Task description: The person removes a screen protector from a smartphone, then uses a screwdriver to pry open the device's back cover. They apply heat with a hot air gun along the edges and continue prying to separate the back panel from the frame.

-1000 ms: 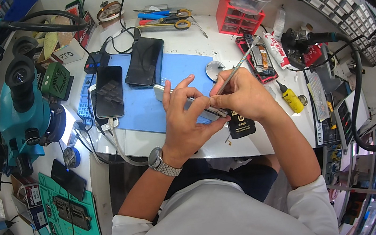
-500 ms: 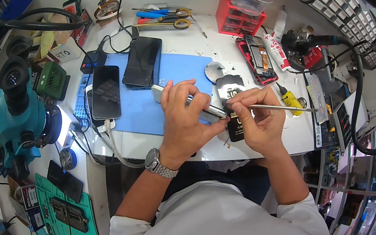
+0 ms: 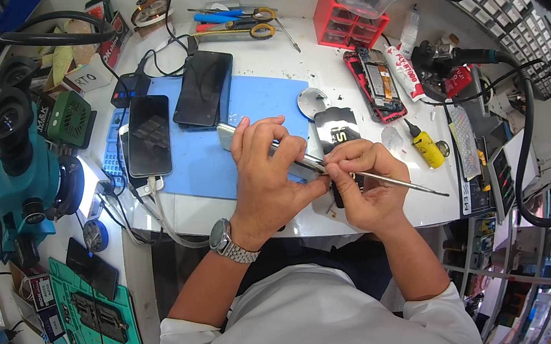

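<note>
My left hand (image 3: pixel 263 173) is closed around a slim, silvery phone (image 3: pixel 227 136), tilted up on its edge above the blue mat. Its middle is hidden behind my fingers. My right hand (image 3: pixel 373 183) pinches a thin metal pry tool (image 3: pixel 413 185); the long shaft points out to the lower right. The working tip sits at the phone's near right end, where my fingertips cover the exact contact. Beneath the hands lies a black packet (image 3: pixel 335 124) with yellow print, partly covered by my right hand.
Two dark phones (image 3: pixel 149 136) (image 3: pixel 204 87) rest on the blue mat (image 3: pixel 199 175). An opened red phone (image 3: pixel 375 86) and a yellow bottle (image 3: pixel 427 146) lie on the right. At left stands a teal microscope (image 3: pixel 18 164); a red drawer box (image 3: pixel 342 20) is at the back.
My right hand has shifted slightly left and closer to the phone's end. The tool's free end has swung downward. The left hand keeps its hold on the phone.
</note>
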A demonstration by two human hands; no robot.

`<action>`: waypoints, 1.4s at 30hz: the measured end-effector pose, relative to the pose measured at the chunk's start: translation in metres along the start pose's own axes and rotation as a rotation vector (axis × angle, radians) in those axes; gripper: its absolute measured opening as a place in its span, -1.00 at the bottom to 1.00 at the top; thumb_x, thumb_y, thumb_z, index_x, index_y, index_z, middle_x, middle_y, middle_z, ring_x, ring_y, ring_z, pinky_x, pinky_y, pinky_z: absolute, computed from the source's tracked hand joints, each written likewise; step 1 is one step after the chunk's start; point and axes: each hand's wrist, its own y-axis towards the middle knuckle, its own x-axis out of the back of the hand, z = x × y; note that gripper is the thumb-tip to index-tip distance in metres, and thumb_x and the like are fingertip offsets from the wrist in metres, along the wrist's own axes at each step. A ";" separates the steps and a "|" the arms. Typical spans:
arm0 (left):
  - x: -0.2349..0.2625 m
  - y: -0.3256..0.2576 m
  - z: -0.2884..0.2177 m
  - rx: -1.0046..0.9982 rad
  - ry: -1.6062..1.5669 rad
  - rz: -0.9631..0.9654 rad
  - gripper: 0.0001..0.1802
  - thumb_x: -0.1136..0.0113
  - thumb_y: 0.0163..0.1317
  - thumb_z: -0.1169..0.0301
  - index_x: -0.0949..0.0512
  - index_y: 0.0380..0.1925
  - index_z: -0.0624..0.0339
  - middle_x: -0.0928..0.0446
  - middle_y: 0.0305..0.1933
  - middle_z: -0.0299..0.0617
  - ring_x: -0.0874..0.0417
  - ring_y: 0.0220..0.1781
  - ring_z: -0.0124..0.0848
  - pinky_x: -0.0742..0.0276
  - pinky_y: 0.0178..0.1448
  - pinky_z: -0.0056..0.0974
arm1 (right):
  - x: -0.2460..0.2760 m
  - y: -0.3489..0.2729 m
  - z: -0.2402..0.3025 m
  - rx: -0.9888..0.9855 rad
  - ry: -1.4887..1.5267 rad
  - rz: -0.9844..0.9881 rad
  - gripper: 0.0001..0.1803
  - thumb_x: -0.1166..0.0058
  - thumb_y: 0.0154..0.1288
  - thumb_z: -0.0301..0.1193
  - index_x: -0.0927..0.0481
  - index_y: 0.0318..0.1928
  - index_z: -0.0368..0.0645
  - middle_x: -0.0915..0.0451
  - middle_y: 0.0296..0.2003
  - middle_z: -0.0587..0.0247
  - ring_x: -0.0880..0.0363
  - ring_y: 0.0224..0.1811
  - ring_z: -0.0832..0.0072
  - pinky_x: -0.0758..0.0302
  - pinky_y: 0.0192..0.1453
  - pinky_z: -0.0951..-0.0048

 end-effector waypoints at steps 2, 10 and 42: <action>-0.001 -0.001 0.001 -0.004 0.002 -0.004 -0.44 -0.78 -0.15 0.16 -0.59 -0.22 -0.02 -0.42 -0.11 -0.29 -0.68 0.36 -0.09 -0.14 0.68 0.29 | -0.001 0.003 0.000 0.105 -0.083 0.028 -0.75 -0.40 0.27 -0.81 -0.62 -0.20 -0.28 -0.79 -0.16 -0.02 -0.81 -0.19 0.33 -0.76 -0.10 0.37; -0.002 0.001 0.000 -0.007 -0.030 -0.010 -0.44 -0.77 -0.16 0.19 -0.57 -0.23 -0.02 -0.47 -0.04 -0.22 -0.64 0.27 -0.07 -0.21 0.65 0.30 | -0.001 0.019 0.009 0.418 -0.352 0.167 -0.68 -0.37 0.05 -0.87 -0.60 -0.28 -0.27 -0.70 -0.33 0.06 -0.81 -0.24 0.10 -0.75 -0.19 0.23; -0.007 0.001 0.003 -0.028 -0.030 -0.025 -0.39 -0.78 -0.19 0.18 -0.58 -0.19 0.03 -0.50 -0.03 -0.20 -0.58 0.12 -0.11 -0.25 0.63 0.28 | 0.002 0.032 -0.006 0.085 -0.106 0.180 -0.77 -0.31 0.13 -0.81 -0.57 -0.35 -0.25 -0.68 -0.40 0.12 -0.71 -0.37 0.35 -0.62 -0.28 0.37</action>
